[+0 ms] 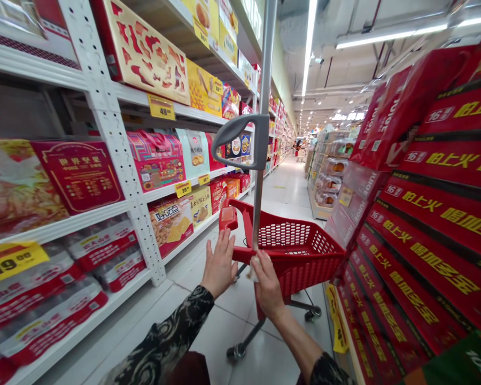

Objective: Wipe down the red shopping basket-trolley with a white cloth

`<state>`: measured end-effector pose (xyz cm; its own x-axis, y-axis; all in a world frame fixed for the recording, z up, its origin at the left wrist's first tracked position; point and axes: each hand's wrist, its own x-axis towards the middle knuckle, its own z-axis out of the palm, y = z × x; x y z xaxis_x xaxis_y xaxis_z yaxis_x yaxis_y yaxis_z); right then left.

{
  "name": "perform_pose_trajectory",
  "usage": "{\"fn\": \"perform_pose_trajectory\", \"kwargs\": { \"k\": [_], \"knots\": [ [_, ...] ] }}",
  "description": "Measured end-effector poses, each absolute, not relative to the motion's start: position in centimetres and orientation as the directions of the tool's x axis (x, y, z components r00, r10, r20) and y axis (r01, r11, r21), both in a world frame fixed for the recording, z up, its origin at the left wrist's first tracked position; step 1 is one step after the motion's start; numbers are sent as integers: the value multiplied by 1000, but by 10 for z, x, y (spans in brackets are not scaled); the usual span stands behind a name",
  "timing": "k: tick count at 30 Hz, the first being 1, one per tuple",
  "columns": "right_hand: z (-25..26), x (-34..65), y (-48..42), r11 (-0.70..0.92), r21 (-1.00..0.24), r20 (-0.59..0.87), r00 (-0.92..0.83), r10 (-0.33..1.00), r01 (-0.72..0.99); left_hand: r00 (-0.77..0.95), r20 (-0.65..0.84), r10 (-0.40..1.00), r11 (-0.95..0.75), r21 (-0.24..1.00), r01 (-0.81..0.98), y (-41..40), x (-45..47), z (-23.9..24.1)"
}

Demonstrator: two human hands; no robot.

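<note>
A red plastic shopping basket cart [300, 251] on wheels stands in the aisle ahead of me, with a tall metal pole and a grey handle [240, 140] rising from its near rim. My left hand [220, 262] lies flat with fingers stretched against the basket's near left edge. My right hand [266, 280] is closed at the base of the pole, with something white and crumpled [253, 271] pinched in its fingers. The basket looks to hold nothing.
White shelves [116, 133] on the left carry boxed snacks and yellow price tags. Stacked red cartons [436, 214] line the right side close to the cart. The tiled aisle floor [288, 187] runs far ahead between shelves, with a distant person.
</note>
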<state>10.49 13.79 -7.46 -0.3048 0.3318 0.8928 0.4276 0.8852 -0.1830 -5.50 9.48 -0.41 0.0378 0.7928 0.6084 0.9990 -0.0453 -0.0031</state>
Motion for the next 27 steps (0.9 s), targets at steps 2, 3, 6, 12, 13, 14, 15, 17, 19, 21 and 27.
{"fn": "perform_pose_trajectory", "kwargs": {
  "k": [2,3,6,12,13,14,15,17,19,21,27],
  "knots": [
    [-14,101,149,910,-105,921,-306,241,400,-15,621,784,-12,39,999,104,-58,9],
    [20,98,155,918,-54,930,-314,189,392,-37,622,782,0,59,998,108,-58,16],
    [111,91,171,898,101,935,-351,62,428,-75,621,780,17,98,995,117,-52,35],
    [175,85,195,787,384,843,-531,-84,484,-76,598,798,-2,128,992,119,-37,53],
    [169,87,196,772,413,822,-562,-87,484,-76,588,806,1,126,992,118,-38,52],
    [159,89,196,763,441,795,-600,-87,473,-81,578,812,10,124,992,118,-39,51],
    [147,91,195,760,473,756,-649,-89,447,-89,567,819,22,124,992,118,-41,48],
    [119,96,191,759,551,636,-763,-113,347,-98,530,842,35,127,991,118,-47,42],
    [95,98,187,746,620,510,-847,-148,243,-96,468,878,33,141,989,119,-53,35],
    [85,99,185,737,649,443,-881,-165,188,-94,403,910,33,155,987,119,-56,29],
    [127,92,194,752,557,611,-787,-83,353,-72,392,917,12,154,988,116,-54,25]
  ]
}}
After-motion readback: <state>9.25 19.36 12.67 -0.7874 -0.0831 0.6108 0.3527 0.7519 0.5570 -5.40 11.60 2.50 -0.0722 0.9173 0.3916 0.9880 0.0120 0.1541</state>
